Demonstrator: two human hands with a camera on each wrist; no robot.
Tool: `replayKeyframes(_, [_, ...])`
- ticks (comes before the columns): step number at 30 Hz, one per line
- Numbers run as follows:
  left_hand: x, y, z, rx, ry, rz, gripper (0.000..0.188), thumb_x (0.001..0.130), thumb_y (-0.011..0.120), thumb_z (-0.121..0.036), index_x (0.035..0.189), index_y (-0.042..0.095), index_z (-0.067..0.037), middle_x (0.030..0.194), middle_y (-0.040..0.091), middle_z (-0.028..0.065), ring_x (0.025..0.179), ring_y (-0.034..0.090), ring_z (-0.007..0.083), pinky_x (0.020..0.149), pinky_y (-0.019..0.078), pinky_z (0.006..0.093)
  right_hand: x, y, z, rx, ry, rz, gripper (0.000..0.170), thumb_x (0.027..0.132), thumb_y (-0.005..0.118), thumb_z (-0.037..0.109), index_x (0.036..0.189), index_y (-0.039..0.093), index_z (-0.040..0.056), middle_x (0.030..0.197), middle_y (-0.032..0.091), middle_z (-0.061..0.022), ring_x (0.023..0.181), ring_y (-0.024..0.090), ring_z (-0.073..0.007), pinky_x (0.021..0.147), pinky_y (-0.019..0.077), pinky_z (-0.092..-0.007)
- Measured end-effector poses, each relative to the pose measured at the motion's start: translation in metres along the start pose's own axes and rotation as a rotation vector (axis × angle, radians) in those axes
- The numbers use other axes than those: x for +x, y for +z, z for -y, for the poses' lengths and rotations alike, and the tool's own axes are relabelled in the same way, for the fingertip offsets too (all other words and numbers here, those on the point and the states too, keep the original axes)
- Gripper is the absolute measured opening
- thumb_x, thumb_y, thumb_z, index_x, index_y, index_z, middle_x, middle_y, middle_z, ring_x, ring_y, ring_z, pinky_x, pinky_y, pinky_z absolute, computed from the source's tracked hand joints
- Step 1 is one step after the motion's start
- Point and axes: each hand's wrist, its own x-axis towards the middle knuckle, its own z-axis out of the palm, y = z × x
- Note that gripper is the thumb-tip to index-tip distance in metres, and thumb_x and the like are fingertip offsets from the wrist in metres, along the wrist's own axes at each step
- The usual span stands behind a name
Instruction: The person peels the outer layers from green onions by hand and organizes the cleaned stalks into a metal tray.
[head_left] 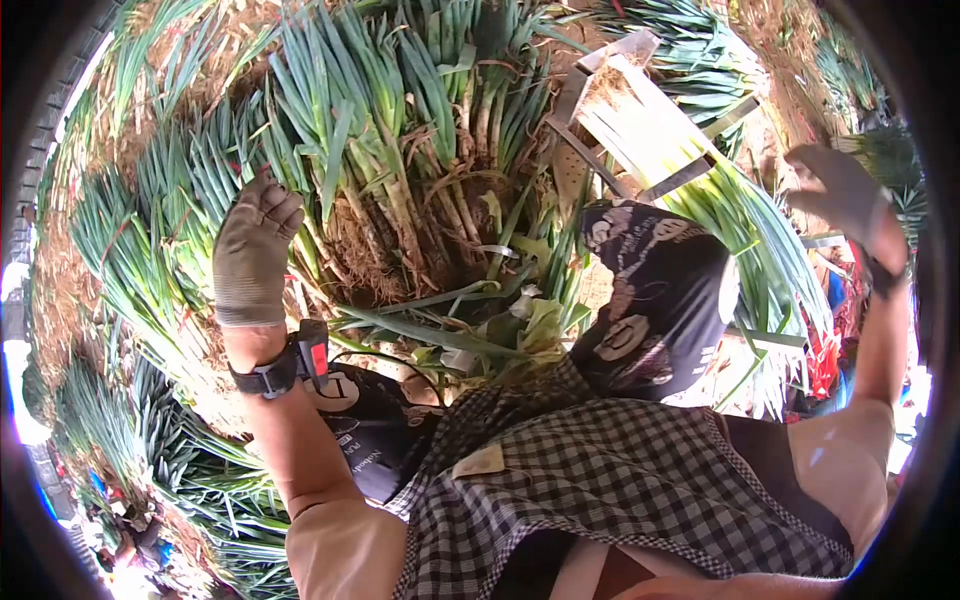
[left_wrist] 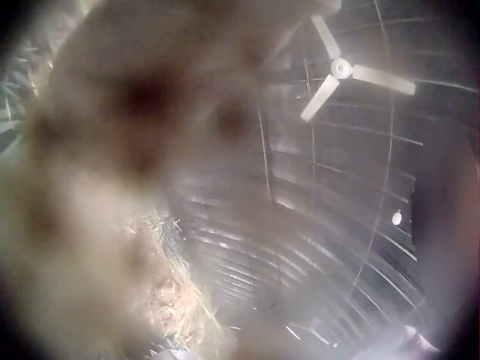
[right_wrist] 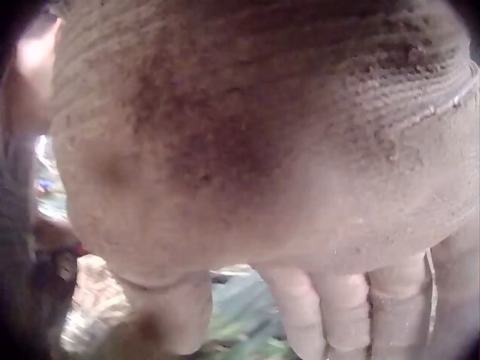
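Observation:
Long green leeks or large scallions (head_left: 375, 170) with white stalks and rooty ends lie piled in front. My gloved left hand (head_left: 258, 240) is raised over the left part of the pile, its fingers loosely bent, nothing visible in them. A trimmed bundle (head_left: 650, 115) lies in a metal frame (head_left: 672, 180), pale stalks toward the back, green leaves trailing down on the right. To the right of those leaves hangs my gloved right hand (head_left: 835, 190), thumb apart from the fingers. In the right wrist view its fingers (right_wrist: 345, 307) extend downward, holding nothing visible.
My knee in dark printed cloth (head_left: 655, 300) is beside the frame. Loose leaves (head_left: 530, 330) litter the ground between the legs. More green stalks (head_left: 170, 450) lie at the left, others (head_left: 690, 50) behind the frame. A ceiling fan (left_wrist: 341, 69) shows overhead.

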Motion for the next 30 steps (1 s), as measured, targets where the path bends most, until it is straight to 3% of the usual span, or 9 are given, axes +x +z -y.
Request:
replayKeyframes(3, [-0.012,-0.031,0.007,-0.022,-0.041,0.042,0.040,0.094,0.048,-0.022,0.124,0.050,0.004,0.102,0.061,0.0081,0.096,0.060,0.0245,0.092,0.0448,0.0389,-0.062,-0.016,0.099,-0.070,-0.353,-0.186,0.050,0.067,0.077,0.023,0.112,0.063,0.0065,0.104,0.066,-0.0103,0.095,0.062,-0.0269,0.087,0.0449,-0.0350])
replayKeyframes(6, [-0.031,-0.031,-0.004,-0.099,0.014,0.027,0.036,0.096,0.047,-0.021,0.121,0.052,0.005,0.097,0.062,0.0093,0.091,0.062,0.0243,0.089,0.0470,0.0388,-0.035,-0.025,0.197,0.023,-0.675,0.177,0.043,0.066,0.079,0.026,0.104,0.067,0.0083,0.092,0.068,-0.0056,0.087,0.063,-0.0257,0.081,0.0465,-0.0367])
replayKeyframes(8, [-0.042,-0.029,-0.013,-0.021,0.063,-0.052,0.034,0.099,0.046,-0.021,0.118,0.054,0.006,0.093,0.063,0.0100,0.086,0.063,0.0226,0.085,0.0492,0.0363,0.023,0.023,0.225,0.018,-0.893,0.124,0.040,0.076,0.072,0.038,0.102,0.064,0.0084,0.086,0.067,-0.0078,0.076,0.064,-0.0292,0.070,0.0491,-0.0410])
replayKeyframes(11, [-0.056,-0.032,-0.021,0.005,0.057,-0.191,0.032,0.099,0.047,-0.020,0.116,0.055,0.006,0.090,0.063,0.0096,0.082,0.064,0.0196,0.080,0.0522,0.0331,0.144,0.100,0.319,0.095,-0.791,0.406,0.039,0.088,0.055,0.044,0.092,0.058,0.0059,0.075,0.062,-0.0116,0.070,0.062,-0.0305,0.068,0.0468,-0.0438])
replayKeyframes(18, [-0.065,-0.058,-0.022,0.024,0.027,-0.327,0.031,0.096,0.051,-0.019,0.116,0.055,0.006,0.093,0.063,0.0103,0.084,0.064,0.0215,0.081,0.0519,0.0345,0.298,0.239,0.492,0.190,-0.372,0.181,0.060,0.081,0.061,0.054,0.094,0.064,-0.0044,0.087,0.067,-0.0196,0.078,0.067,-0.0305,0.070,0.0533,-0.0406])
replayKeyframes(22, [-0.060,-0.064,-0.022,-0.005,0.011,-0.288,0.035,0.097,0.046,-0.017,0.121,0.050,0.008,0.097,0.061,0.0115,0.090,0.062,0.0246,0.087,0.0504,0.0378,0.330,0.259,0.517,0.096,-0.344,0.124,0.039,0.079,0.066,0.038,0.089,0.064,-0.0004,0.082,0.067,-0.0149,0.075,0.067,-0.0250,0.068,0.0548,-0.0372])
replayKeyframes(26, [-0.056,-0.057,-0.023,-0.010,0.029,-0.325,0.030,0.095,0.053,-0.018,0.115,0.056,0.004,0.092,0.063,0.0094,0.083,0.063,0.0212,0.080,0.0509,0.0346,0.331,0.221,0.482,0.836,-0.087,0.382,0.016,0.082,0.060,0.020,0.079,0.061,0.0048,0.064,0.050,-0.0027,0.050,0.042,-0.0112,0.045,0.0376,-0.0254])
replayKeyframes(27, [-0.056,-0.056,-0.023,0.011,0.019,-0.339,0.030,0.094,0.054,-0.018,0.115,0.056,0.004,0.092,0.063,0.0092,0.083,0.063,0.0210,0.080,0.0508,0.0343,0.319,0.218,0.465,0.612,-0.376,0.291,0.015,0.084,0.060,0.019,0.083,0.061,0.0039,0.064,0.050,-0.0025,0.050,0.044,-0.0115,0.046,0.0390,-0.0257])
replayKeyframes(30, [-0.055,-0.052,-0.020,0.042,0.027,-0.338,0.030,0.094,0.055,-0.019,0.115,0.057,0.002,0.091,0.064,0.0084,0.082,0.063,0.0200,0.078,0.0507,0.0325,0.236,0.209,0.430,0.955,-0.451,0.294,0.018,0.088,0.059,0.018,0.096,0.060,0.0023,0.066,0.055,-0.0032,0.053,0.051,-0.0128,0.048,0.0425,-0.0265])
